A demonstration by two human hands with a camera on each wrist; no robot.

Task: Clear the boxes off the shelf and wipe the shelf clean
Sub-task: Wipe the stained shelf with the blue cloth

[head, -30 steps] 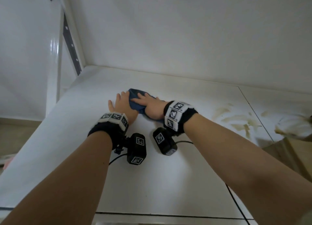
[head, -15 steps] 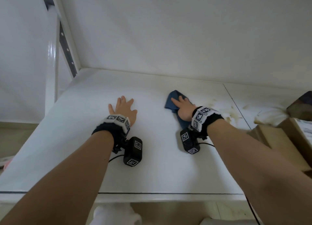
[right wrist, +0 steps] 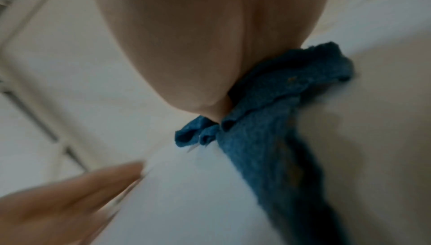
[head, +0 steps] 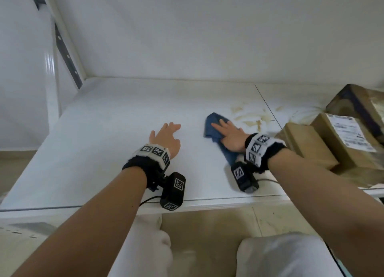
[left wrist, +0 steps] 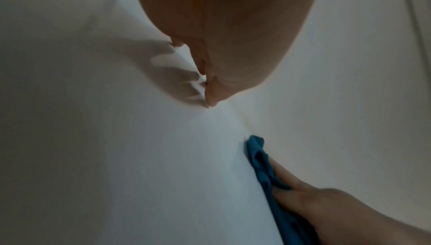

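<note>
A white shelf (head: 108, 143) fills the head view. My right hand (head: 229, 134) lies flat with straight fingers on a crumpled blue cloth (head: 212, 127), pressing it onto the shelf just left of some brown stains (head: 251, 118). The cloth (right wrist: 275, 116) bunches under the palm in the right wrist view, and shows again as the blue cloth (left wrist: 263, 162) in the left wrist view. My left hand (head: 166, 137) rests flat and empty on the bare shelf, a hand's width left of the cloth. Cardboard boxes (head: 332, 139) sit at the shelf's right end.
A white back wall (head: 207, 37) closes the shelf behind, and a white upright with a slotted grey rail (head: 66, 54) stands at the left. A seam (head: 268, 108) divides the shelf panels. Below the front edge are a beige floor (head: 207, 231) and my white-clad knees.
My right hand has slid the blue cloth rightward from beside the left hand toward the stains. The left hand stayed flat in place. The camera view shifted, bringing boxes into sight.
</note>
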